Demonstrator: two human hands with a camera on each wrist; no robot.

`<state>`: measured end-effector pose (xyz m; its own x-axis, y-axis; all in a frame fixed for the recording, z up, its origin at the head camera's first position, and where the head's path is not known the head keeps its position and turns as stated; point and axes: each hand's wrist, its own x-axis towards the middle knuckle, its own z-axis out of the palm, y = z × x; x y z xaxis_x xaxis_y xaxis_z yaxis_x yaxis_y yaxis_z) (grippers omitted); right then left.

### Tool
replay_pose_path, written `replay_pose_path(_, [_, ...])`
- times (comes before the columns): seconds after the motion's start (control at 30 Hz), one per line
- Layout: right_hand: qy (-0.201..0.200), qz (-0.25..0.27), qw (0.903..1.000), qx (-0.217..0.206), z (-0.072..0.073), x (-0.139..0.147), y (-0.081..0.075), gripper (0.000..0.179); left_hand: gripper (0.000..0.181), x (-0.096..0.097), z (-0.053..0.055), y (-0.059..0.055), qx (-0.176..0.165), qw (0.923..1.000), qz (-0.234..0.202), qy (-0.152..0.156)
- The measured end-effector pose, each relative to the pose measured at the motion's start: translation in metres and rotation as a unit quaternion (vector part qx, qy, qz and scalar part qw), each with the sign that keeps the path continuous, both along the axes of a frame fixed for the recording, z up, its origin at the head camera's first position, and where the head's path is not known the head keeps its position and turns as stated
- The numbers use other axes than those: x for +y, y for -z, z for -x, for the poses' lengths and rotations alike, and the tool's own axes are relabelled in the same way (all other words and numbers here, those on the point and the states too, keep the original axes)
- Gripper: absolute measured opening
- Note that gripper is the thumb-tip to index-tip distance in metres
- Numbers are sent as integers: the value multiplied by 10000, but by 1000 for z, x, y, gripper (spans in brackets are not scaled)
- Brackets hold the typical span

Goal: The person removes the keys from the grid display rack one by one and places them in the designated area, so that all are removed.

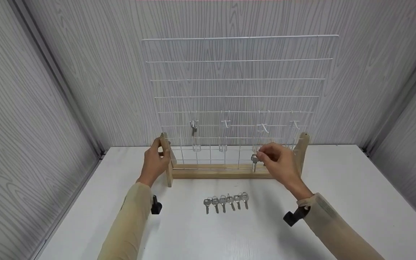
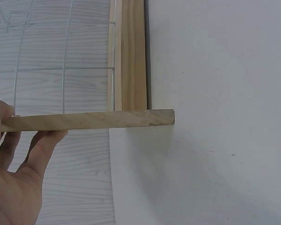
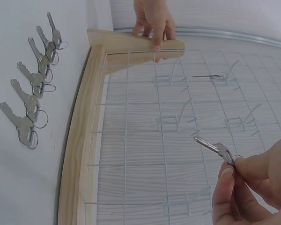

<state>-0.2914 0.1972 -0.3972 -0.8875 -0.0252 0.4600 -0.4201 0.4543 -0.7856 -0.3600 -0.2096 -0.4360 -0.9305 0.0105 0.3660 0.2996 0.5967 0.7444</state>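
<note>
My left hand (image 1: 154,162) grips the left wooden side piece (image 1: 168,162) of a white wire grid rack (image 1: 240,37). In the left wrist view, the thumb and fingers of that hand (image 2: 18,187) lie on both sides of the wood. With thumb and fingertips, my right hand (image 1: 280,164) pinches a silver key (image 3: 220,151) by its ring end, in front of the grid's lower right part. The key is off the hooks. Another key (image 1: 193,129) hangs from a hook at the grid's upper left.
Several silver keys with rings (image 1: 223,202) lie in a row on the white table (image 1: 208,238) before the rack. White hooks, among them a right-hand one (image 1: 264,128), stick out from the grid. A wooden base bar (image 1: 222,174) joins both side pieces.
</note>
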Motion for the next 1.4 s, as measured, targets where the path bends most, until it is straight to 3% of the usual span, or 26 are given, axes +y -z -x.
replay_pose_path(0.47, [183, -231, 9993, -209, 2, 7, 22, 7, 50, 3, -3, 4, 77, 9999, -98, -11])
replay_pose_path(0.73, [-7, -3, 9994, -351, 6, 7, 34, 6, 47, 3, -2, 6, 327, 9994, -71, 96])
replay_pose_path(1.4, [81, -29, 9938, -1110, 7, 7, 56, 11, 45, 0, -1, 3, 162, 9998, -106, 67])
